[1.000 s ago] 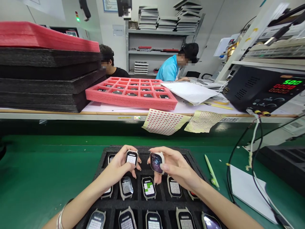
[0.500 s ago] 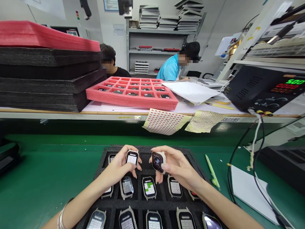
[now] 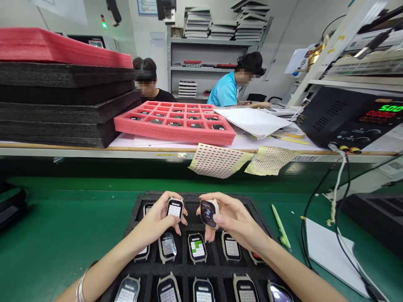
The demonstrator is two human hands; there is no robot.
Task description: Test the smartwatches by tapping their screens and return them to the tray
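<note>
My left hand (image 3: 162,216) is closed round a strapless smartwatch (image 3: 174,207) whose lit screen shows a white grid, the thumb lying at its lower edge. In my right hand (image 3: 231,214) is a second smartwatch (image 3: 208,213), pale-cased, with a dark screen and a small blue picture, tilted to the left. Both are held above a black foam tray (image 3: 217,267). Several more watches lie in its pockets, among them one with green cells on its screen (image 3: 197,248). My forearms and hands hide parts of the tray.
A green pen (image 3: 280,224) and white paper (image 3: 330,251) with cables across it lie at the right. On the shelf ahead are stacked black foam trays (image 3: 56,105), a red foam tray (image 3: 176,133) of watches and a power supply (image 3: 346,117). Two people sit beyond.
My hands and both watches stay almost still. Behind the shelf, the person in black has raised their head, and the person in blue has an arm further forward. A green signal lamp has lit.
</note>
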